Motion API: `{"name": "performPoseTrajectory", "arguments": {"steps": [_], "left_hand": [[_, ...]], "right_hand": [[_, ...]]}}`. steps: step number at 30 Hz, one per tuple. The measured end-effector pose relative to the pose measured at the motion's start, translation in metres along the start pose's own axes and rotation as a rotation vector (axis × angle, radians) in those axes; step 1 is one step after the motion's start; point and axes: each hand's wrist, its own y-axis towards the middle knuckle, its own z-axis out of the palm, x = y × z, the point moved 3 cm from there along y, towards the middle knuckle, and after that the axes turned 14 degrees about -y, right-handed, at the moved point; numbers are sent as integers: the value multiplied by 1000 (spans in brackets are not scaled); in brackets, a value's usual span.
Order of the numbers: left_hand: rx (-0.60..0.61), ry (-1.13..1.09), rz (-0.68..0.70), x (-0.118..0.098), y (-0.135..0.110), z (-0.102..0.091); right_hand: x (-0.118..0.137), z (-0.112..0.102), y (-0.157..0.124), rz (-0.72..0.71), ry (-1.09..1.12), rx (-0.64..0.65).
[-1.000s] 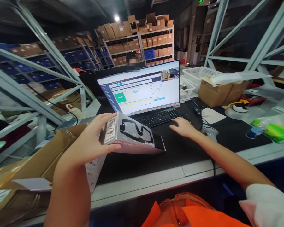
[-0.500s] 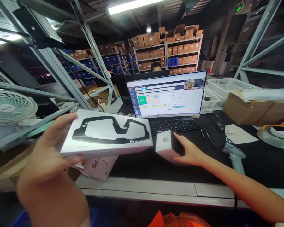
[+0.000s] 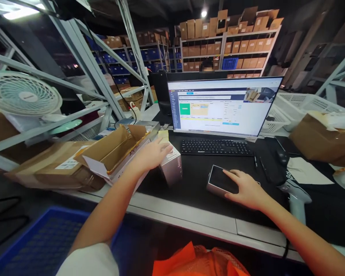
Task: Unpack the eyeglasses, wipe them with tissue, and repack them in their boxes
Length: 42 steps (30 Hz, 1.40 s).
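My left hand [image 3: 153,153] reaches out over the desk and rests its fingers on top of a small pinkish-white box [image 3: 172,167] that stands on the black desk mat beside an open cardboard carton [image 3: 115,151]. My right hand [image 3: 244,188] lies with its fingers spread on a flat box with a dark top [image 3: 220,181], which sits on the mat in front of the keyboard [image 3: 216,147]. The large white headset box from the earlier frames is out of sight.
A monitor [image 3: 222,106] stands behind the keyboard. A handheld scanner [image 3: 293,191] and a mouse [image 3: 282,156] lie to the right, with brown cartons [image 3: 319,140] and white baskets [image 3: 301,103] beyond. A fan [image 3: 23,94] and metal racking stand at left. A blue crate [image 3: 40,241] sits below the desk edge.
My left hand has let go of the large white headset box and moved to the small pinkish box. My right hand has laid the small dark-topped box flat on the mat.
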Motion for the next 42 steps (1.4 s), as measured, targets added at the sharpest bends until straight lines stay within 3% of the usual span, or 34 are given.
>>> {"name": "performPoseTrajectory", "arguments": {"steps": [6, 8, 12, 15, 18, 22, 26, 33, 36, 38, 40, 41, 42], "left_hand": [[153, -60, 91, 39, -32, -19], [132, -90, 151, 44, -38, -18], [-128, -130, 114, 44, -42, -2], [-399, -215, 18, 41, -43, 22], [-624, -165, -88, 38, -48, 46], [-694, -33, -94, 35, -55, 68], [-746, 2, -117, 37, -55, 73], [-981, -74, -164, 32, -32, 92], [-1062, -93, -38, 20, -41, 104], [-1134, -127, 182, 2, -56, 112], [-1035, -245, 479, -24, -66, 126], [-839, -337, 609, -39, -65, 136], [-604, -428, 634, -51, -59, 149]], "right_hand": [[1, 8, 4, -17, -58, 13], [-1, 10, 4, -17, -72, 10], [-3, 12, 2, -20, -81, -8], [-3, 12, 1, -21, -78, -18], [-2, 13, 0, -20, -86, -21], [-1, 14, 0, -18, -99, -39], [1, 14, 2, 0, -104, -58], [-2, 2, 11, 230, -57, -128], [-2, 0, 13, 261, -90, -123], [1, 2, 17, 237, -137, -93], [7, 5, 23, 212, -190, -52], [9, 6, 27, 202, -221, -27], [11, 8, 32, 187, -249, 2]]}}
